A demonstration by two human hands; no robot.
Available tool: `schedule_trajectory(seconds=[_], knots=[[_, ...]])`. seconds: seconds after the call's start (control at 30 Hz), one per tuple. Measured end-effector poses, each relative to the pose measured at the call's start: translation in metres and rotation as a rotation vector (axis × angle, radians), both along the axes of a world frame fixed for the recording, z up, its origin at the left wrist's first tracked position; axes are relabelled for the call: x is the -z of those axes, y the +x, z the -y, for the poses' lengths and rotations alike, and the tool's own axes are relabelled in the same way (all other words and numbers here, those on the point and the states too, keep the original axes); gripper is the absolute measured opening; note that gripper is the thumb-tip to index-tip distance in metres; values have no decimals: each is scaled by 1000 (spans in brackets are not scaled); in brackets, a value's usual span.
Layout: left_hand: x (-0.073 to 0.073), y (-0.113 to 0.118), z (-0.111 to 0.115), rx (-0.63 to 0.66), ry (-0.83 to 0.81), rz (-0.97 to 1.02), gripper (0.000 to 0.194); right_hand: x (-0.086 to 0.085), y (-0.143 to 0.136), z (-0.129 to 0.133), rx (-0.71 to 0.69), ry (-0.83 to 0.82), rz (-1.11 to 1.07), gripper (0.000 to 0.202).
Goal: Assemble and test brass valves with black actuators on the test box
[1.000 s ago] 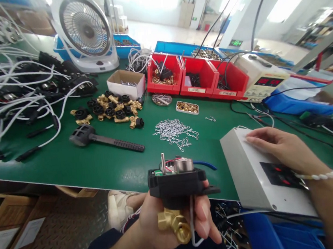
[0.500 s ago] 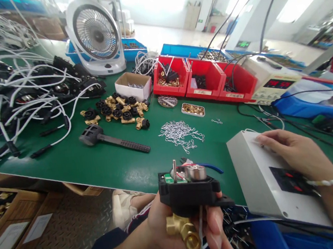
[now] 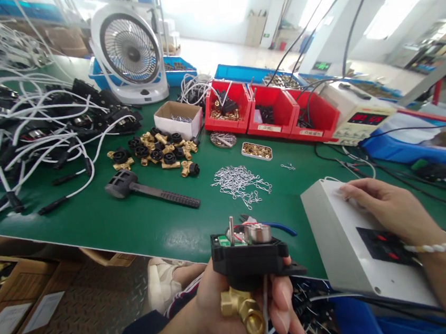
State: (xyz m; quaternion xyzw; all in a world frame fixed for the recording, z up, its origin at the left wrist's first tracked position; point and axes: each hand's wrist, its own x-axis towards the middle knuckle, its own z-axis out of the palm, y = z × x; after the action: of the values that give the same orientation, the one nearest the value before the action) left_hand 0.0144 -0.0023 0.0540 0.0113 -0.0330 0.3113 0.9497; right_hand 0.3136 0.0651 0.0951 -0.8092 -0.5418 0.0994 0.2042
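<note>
My left hand [image 3: 222, 310] is closed around a motorised valve [image 3: 251, 259], held upright above the table's front edge. Its black housing is open on top, showing a metal shaft, a green circuit board, red wires and a round silver motor. A brass fitting [image 3: 243, 308] sticks out below, beside a grey cable. On the right, my right hand [image 3: 389, 208] rests on a grey control box [image 3: 333, 230], thumb and forefinger pinched on a small metal switch [image 3: 346, 198], mostly hidden by the fingers. Blue-handled pliers [image 3: 279, 226] lie behind the valve.
A black mallet [image 3: 149, 190] and a pile of silver spring clips [image 3: 236, 181] lie on the green table [image 3: 174, 230]. Brass fittings [image 3: 161, 149], red bins [image 3: 271, 111], a fan [image 3: 131, 52] and a power supply [image 3: 360, 110] stand behind. White-cabled black units [image 3: 42, 117] fill the left.
The view has shifted slightly. Both hands keep their places, the left holding the valve and the right at the switch on the box.
</note>
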Motion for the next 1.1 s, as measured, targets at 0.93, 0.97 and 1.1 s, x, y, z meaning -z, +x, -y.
schedule_trajectory(seconds=[0.93, 0.97, 1.1], knots=[[-3, 3, -3, -38, -15, -75, 33, 3, 3, 2, -58, 37, 21, 65], [-3, 3, -4, -36, -13, -102, 32, 3, 3, 2, -60, 37, 22, 66], [-10, 3, -1, -120, -29, -275, 42, 2, 2, 4, -70, 36, 22, 68]])
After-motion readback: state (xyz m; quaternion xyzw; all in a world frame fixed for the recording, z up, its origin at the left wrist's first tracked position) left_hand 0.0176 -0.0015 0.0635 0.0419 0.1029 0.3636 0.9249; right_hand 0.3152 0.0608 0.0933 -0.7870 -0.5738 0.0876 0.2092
